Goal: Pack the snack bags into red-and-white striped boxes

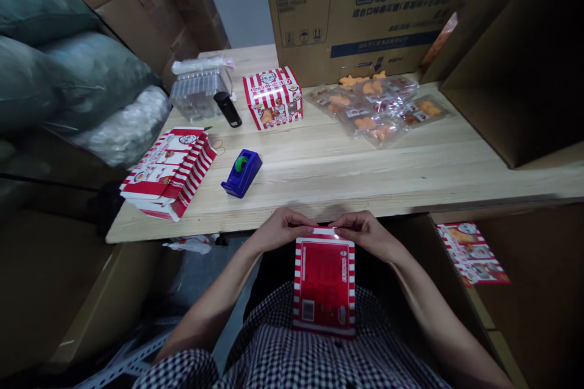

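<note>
Between my two hands I hold a red-and-white striped cardboard box [324, 282], its barcoded red face towards me, against my lap. My left hand [286, 229] pinches the top left edge with thumb and fingers. At the top right edge, my right hand [362, 233] grips in the same way. Whether the box is folded flat or has depth, I cannot tell. On the table in front lies a blue tape dispenser [241, 174] with a green core. A made-up striped box [273, 98] stands farther back.
A stack of flat striped boxes [170, 171] lies at the table's left. Clear plastic trays [199, 91] and a black cylinder [227, 109] sit behind it. Packets of orange pieces [371, 106] lie at the back right. Large cartons [365, 12] border the table [328, 176].
</note>
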`<state>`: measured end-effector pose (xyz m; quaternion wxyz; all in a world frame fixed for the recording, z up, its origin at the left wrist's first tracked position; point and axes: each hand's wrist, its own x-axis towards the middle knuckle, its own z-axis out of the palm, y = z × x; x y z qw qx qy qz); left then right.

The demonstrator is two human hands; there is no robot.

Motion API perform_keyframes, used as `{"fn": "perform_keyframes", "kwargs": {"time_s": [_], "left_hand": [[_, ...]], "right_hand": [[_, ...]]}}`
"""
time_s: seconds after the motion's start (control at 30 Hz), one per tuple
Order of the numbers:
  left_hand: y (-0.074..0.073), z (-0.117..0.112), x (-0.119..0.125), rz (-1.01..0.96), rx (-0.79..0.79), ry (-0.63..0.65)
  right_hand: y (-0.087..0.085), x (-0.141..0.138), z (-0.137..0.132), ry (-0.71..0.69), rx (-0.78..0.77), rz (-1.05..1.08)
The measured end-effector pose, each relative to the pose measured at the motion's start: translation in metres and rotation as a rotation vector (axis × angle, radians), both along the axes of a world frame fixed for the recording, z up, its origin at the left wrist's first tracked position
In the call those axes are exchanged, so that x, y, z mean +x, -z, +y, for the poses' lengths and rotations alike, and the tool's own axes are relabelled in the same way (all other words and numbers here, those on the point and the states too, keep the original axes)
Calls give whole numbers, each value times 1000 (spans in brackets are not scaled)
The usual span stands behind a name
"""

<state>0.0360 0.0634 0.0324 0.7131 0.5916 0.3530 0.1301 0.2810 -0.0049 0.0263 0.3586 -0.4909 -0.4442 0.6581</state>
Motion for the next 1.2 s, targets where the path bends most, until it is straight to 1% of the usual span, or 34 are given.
{"fn": "perform_keyframes", "kwargs": {"time_s": [0.1, 0.23, 0.3, 0.47, 0.53, 0.63, 0.7, 0.73, 0.83, 0.93, 1.07, 1.13, 1.2], "left_hand": [[-8, 8, 1, 9, -12, 41], [-16, 14, 1, 20, 29, 132], [-15, 13, 0, 36, 72, 156], [-11, 1, -6, 45, 170, 150], [-14, -4, -10, 47, 252, 170], [-22, -11, -17, 61, 416, 220], [-24, -16, -20, 55, 481, 235], [-22, -19, -21, 49, 494, 222], [-14, -27, -21, 33, 470, 124], [-5, -30, -18, 20, 378, 57], [1, -27, -15, -7, 262, 66], [2, -24, -15, -21, 245, 78], [2, -22, -17, -27, 241, 78]], "right_hand": [[-2, 1, 5, -39, -23, 16], [-4, 2, 7, -84, -49, 53], [-5, 2, 5, -86, -48, 64], [-4, 1, -6, -83, -44, 63], [-2, 2, -12, -66, 4, 26], [1, 3, -24, -50, 124, -68], [1, 3, -31, -31, 196, -125], [1, 3, -34, -26, 227, -148], [-3, 3, -40, -62, 304, -185], [-7, 3, -39, -93, 331, -170], [-7, 6, -35, -115, 308, -122], [-4, 6, -35, -126, 294, -96], [0, 4, -36, -90, 256, -62]]}}
